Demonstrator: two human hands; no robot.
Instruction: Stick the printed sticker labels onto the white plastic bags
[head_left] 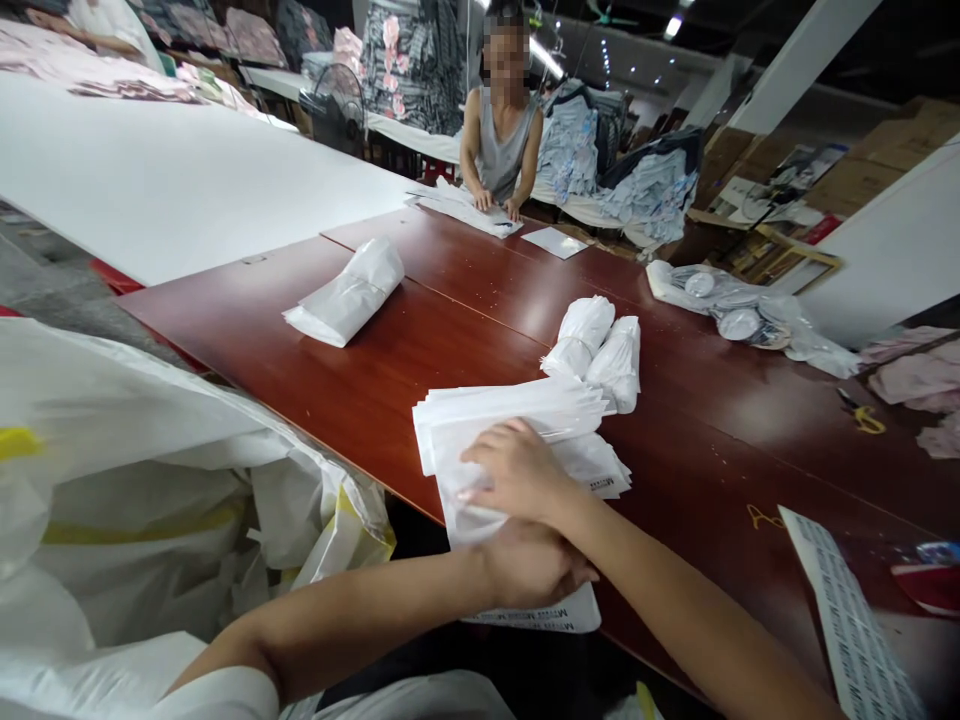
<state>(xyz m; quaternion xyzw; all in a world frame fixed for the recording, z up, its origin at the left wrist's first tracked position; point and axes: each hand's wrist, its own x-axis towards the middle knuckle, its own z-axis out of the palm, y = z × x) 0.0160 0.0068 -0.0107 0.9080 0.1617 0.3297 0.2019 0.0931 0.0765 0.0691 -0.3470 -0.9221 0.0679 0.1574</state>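
Note:
My right hand (517, 465) lies flat with its fingers spread on a white printed plastic bag (469, 505), which overhangs the near table edge. Just below it, partly under the right wrist, is my left hand (532, 565). Its fingers are curled closed over the bag's lower part, and what they hold is hidden. Beneath and beyond the hands, a fanned stack of white bags (510, 405) rests on the table. Two banded bundles of white bags (577, 335) touch the stack's far side.
A folded white bundle (349, 290) lies left on the brown table (300, 385). A printed label sheet (844, 600), yellow-handled scissors (866, 415) and a clear plastic wrap with rolls (750, 310) are on the right. Across the table a person (502, 140) handles white bags. A large white sack (187, 480) stands left.

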